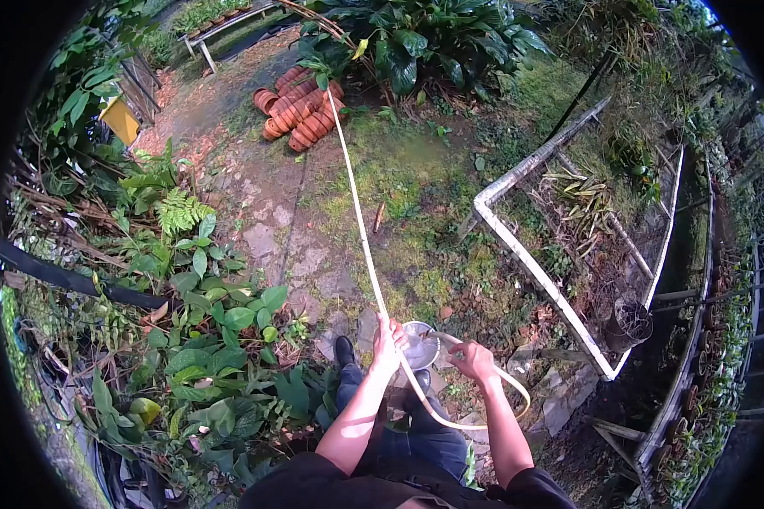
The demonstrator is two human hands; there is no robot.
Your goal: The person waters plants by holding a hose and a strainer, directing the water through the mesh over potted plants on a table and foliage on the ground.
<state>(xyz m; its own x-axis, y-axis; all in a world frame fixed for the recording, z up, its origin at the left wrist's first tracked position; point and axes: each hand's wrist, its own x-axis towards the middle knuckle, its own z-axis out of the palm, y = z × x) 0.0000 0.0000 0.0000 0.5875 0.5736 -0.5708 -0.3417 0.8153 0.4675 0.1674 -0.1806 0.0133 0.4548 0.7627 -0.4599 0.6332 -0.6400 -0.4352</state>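
Note:
A long cream-coloured hose [361, 212] stretches from the stacked clay pots down to my left hand [388, 339], whose fingers are wrapped round it. Below that hand the hose bends into a loop to the right and comes back up to my right hand [475, 360]. My right hand is closed on the hose near its end, which points left over a round, whitish bucket [419, 356]. The bucket is between my two hands, close to my boots; its contents are not clear to me.
Terracotta pots [301, 110] lie stacked in rows on the ground ahead. A white pipe frame [547, 284] stands at the right, with a dark pot [630, 322] at its near corner. Leafy plants [221, 339] crowd the left of the stone path [267, 242].

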